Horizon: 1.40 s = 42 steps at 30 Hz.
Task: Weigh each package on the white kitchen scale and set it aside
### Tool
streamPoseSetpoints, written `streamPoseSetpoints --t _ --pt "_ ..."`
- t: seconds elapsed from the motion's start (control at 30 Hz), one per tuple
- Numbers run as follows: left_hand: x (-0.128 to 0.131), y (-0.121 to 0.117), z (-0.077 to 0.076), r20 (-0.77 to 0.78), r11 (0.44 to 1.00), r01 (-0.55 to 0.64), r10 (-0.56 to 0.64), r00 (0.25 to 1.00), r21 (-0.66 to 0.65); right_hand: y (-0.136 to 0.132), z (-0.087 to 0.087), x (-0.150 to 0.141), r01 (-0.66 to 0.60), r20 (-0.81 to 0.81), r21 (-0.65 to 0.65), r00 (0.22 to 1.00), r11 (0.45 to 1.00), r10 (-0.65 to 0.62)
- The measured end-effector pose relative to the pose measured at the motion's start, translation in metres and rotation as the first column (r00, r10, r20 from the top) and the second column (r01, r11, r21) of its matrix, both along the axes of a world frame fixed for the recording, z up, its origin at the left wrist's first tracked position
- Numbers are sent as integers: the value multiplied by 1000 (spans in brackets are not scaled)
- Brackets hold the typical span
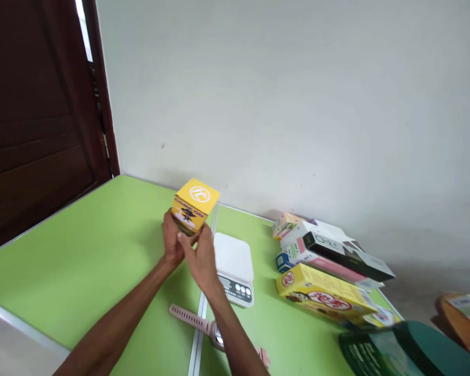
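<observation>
Between my two hands a yellow box (pixel 194 203) with a white round logo on top is held up above the green table, tilted a little. My left hand (pixel 171 237) grips its left side from below. Against the lower right part of the box, my right hand (pixel 201 253) is closed, thumb toward the left hand. The box hides some of the fingertips. Just right of the hands lies a white digital kitchen scale (pixel 234 261) with a bare platform. A pink-strapped watch (pixel 196 321) rests on the table, partly behind my right forearm.
Several boxes are piled at the right, among them a black-and-white long box (pixel 342 256) and a yellow carton (pixel 325 297). A dark green container (pixel 395 350) stands at the lower right. Behind the green table (pixel 113 235) is a wall; a dark door (pixel 35 104) is at left.
</observation>
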State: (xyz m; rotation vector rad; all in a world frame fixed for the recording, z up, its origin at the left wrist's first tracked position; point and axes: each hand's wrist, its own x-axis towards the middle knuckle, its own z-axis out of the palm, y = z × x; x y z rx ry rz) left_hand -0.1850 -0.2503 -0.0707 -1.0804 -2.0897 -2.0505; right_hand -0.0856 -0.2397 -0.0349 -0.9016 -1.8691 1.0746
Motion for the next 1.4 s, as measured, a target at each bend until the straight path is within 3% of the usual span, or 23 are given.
streamPoseSetpoints --t 0.1,0.23,0.33,0.47,0.57,0.7,0.8,0.9,1.0,1.1,1.4 --pt "57 16 9 -72 998 49 -52 996 -35 17 7 50 171 27 64 985 983 -173" --pt "116 36 4 -47 986 86 -94 995 -143 41 -2 105 296 111 136 944 945 -312" --pt "136 42 -6 -12 975 110 -115 993 -192 51 -14 127 310 174 156 926 938 -335" --pt "143 42 -13 -20 969 99 -106 994 -225 55 -25 134 299 150 179 933 937 -326" --pt "143 40 -13 -34 968 107 -117 993 -226 56 -27 134 284 108 160 947 945 -303" --pt "134 29 -16 -102 965 150 -175 979 -213 52 -30 147 174 34 19 984 985 -174" --pt "108 12 -24 -145 947 266 -293 945 -181 44 -40 169 193 1 -83 981 978 -194" --pt "69 -4 -35 -70 923 368 -377 924 -111 32 -57 193 265 16 -113 964 958 -265" --pt "32 -9 -44 116 938 331 -319 941 -105 23 -75 209 308 43 -107 951 945 -305" --pt "12 -6 -49 250 952 268 -225 942 -150 22 -83 212 330 79 -82 943 940 -324" --pt "11 -10 -54 244 953 265 -224 943 -150 28 -80 211 333 75 30 940 942 -334"
